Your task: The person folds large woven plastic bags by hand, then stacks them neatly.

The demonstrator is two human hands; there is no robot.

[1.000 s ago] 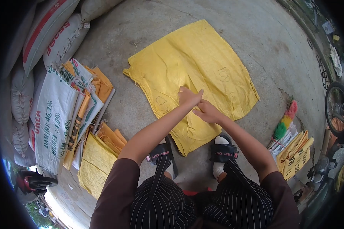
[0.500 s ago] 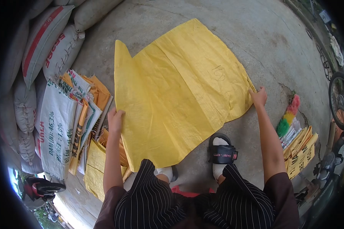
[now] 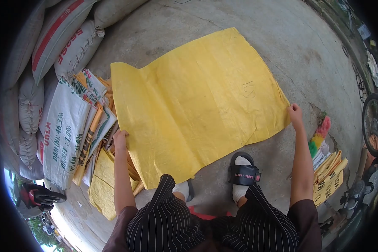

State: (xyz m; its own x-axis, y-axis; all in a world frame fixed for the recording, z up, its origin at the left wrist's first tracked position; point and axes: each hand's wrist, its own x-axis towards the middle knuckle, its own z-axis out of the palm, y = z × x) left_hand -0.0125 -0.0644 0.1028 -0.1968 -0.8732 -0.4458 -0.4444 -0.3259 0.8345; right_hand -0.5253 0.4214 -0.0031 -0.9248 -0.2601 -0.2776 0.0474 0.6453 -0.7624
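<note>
A large yellow woven sack (image 3: pixel 197 101) is spread out over the concrete in front of my feet, with dark handwriting on its right part. My left hand (image 3: pixel 121 139) grips its left edge, fingers closed on the material. At the opposite edge, my right hand (image 3: pixel 295 114) pinches the right side of the same sack. A crease runs down the sack's left part, and its lower left corner hangs close to my knee. Just beyond my left hand lies a pile of folded white and orange sacks (image 3: pixel 67 130), partly covered by the yellow one.
Filled white sacks (image 3: pixel 77 48) are stacked at the left. A folded yellow sack (image 3: pixel 103 182) lies beside my left forearm. On the right are more folded sacks (image 3: pixel 329 176) and a multicoloured duster (image 3: pixel 320 136). A bicycle wheel (image 3: pixel 373 122) stands at the right edge.
Both hands have moved apart, pulling the yellow sack wider and flatter. The raised flap at its upper left has opened out to the left.
</note>
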